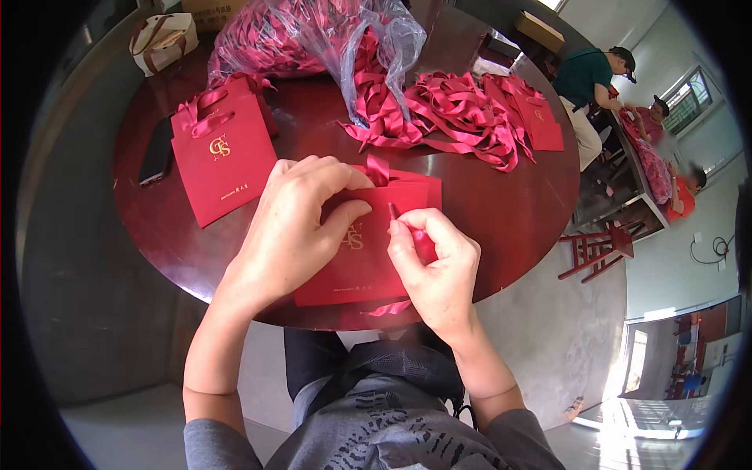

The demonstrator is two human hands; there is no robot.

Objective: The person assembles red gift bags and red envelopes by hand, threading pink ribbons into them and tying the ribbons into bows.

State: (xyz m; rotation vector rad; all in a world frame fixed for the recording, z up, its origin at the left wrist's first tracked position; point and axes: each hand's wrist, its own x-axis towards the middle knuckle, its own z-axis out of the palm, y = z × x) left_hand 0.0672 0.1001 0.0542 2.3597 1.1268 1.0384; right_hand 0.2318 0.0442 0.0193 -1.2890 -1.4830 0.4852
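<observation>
A red paper gift bag (356, 270) with gold lettering lies flat in front of me on the round table. My left hand (294, 215) is at its upper left, thumb on the front panel and index finger at the top edge, gripping the bag. A red ribbon (378, 170) rises from the bag's top edge beside those fingertips. My right hand (439, 266) pinches a length of red ribbon (393, 210), its narrow end against the bag's upper right front. The rest of that ribbon bunches in the palm, partly hidden by the fingers.
Finished-looking red bags (227, 160) with ribbon handles lie at left, beside a dark phone (157, 153). A plastic sack (313, 39) of ribbons and a loose ribbon pile (462, 113) fill the back. More red bags (540, 125) lie at right. People (587, 78) work at another table.
</observation>
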